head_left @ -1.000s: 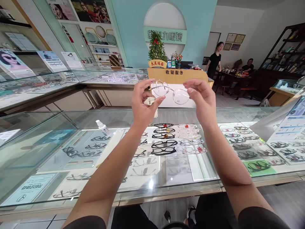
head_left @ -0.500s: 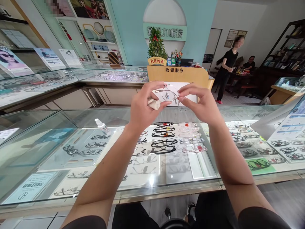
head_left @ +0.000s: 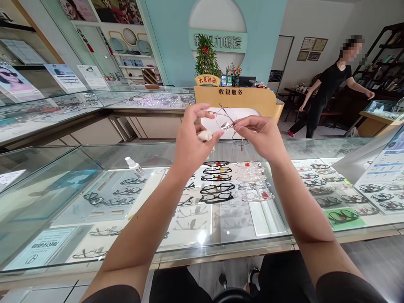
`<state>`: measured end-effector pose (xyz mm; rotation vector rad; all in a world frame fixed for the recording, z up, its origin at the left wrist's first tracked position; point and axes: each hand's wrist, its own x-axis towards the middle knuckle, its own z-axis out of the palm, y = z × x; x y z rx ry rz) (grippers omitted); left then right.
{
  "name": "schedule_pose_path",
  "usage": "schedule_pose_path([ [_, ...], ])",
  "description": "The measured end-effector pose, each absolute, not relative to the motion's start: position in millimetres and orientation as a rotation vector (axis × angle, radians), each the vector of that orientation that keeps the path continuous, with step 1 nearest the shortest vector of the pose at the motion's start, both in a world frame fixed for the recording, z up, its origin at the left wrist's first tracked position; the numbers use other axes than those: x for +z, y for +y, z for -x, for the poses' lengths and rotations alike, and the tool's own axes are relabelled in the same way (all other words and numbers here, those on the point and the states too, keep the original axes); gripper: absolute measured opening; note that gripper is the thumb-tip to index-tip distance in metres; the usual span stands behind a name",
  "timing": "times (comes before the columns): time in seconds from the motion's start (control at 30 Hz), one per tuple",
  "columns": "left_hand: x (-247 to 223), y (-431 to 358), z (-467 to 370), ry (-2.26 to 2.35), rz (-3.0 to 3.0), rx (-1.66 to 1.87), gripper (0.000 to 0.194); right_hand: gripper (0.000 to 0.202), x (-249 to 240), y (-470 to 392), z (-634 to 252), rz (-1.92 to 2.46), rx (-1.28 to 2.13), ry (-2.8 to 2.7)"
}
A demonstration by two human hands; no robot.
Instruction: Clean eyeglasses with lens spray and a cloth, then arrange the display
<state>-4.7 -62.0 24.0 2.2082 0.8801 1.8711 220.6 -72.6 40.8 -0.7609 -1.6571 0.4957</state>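
Thin metal-rimmed eyeglasses point(head_left: 227, 112) are held up in front of me above the glass counter, tilted, with the temples sticking out. My right hand point(head_left: 261, 136) pinches them near the middle of the frame between thumb and fingers. On the other side, my left hand point(head_left: 194, 134) has its curled lower fingers around a crumpled cream cloth point(head_left: 205, 135). Its thumb tip is at the lower edge of the near lens and its index finger is by the rim; whether the index finger touches cannot be made out.
Below my hands, black-framed glasses point(head_left: 217, 187) and clear-framed glasses point(head_left: 252, 185) stand in columns on the display counter point(head_left: 246, 240). A white spray bottle point(head_left: 135, 167) stands at the left. A person point(head_left: 330, 86) walks beyond the counter at the right, near a wooden cashier desk point(head_left: 235, 97).
The eyeglasses have turned, so a temple now points up and another hangs below. My left index finger has bent and shifted. The person in black has moved right.
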Motion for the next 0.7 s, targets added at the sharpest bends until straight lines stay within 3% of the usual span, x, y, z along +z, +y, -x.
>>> schedule_pose_path([
  [0.1,24.1,-74.6,-8.0,1.007,-2.047,1.976,0.021,0.01,35.7,-73.4,-210.9,0.819,0.263,-1.561],
  [0.37,30.4,-90.4,-18.6,0.939,-1.781,1.639,0.034,0.013,20.3,-85.9,-180.2,0.777,-0.138,-1.595],
  [0.7,34.3,-73.0,8.7,1.1,-1.987,1.575,0.016,0.019,29.5,-101.1,-181.1,0.796,-0.001,-1.812],
])
